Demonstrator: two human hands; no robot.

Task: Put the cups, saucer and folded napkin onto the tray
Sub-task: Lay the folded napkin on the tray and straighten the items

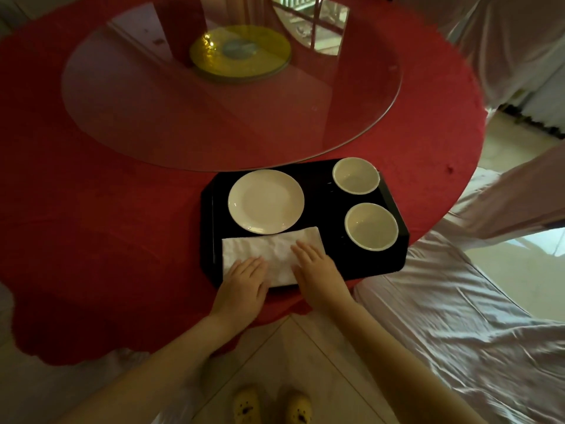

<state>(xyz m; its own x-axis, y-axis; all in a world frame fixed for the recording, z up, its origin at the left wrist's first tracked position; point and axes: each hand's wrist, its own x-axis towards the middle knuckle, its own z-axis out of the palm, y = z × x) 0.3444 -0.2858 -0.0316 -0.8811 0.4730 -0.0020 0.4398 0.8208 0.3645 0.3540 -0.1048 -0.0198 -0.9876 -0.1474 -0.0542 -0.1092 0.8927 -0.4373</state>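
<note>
- Head view: my left hand (244,278) lies flat, fingers stretched out, palm down on the near left part of the folded napkin (269,250).
- My right hand (318,266) lies flat and spread too, pressing on the napkin's right half; neither hand grips anything.
- The napkin rests along the near edge of the black tray (324,194), just touching the white saucer (266,201) behind it.
- Two white cups stand upright on the tray's right side: the far cup (356,175) and the near cup (371,226), a little apart.
- The tray sits on the red tablecloth (107,209), in front of the glass turntable (214,111).
</note>
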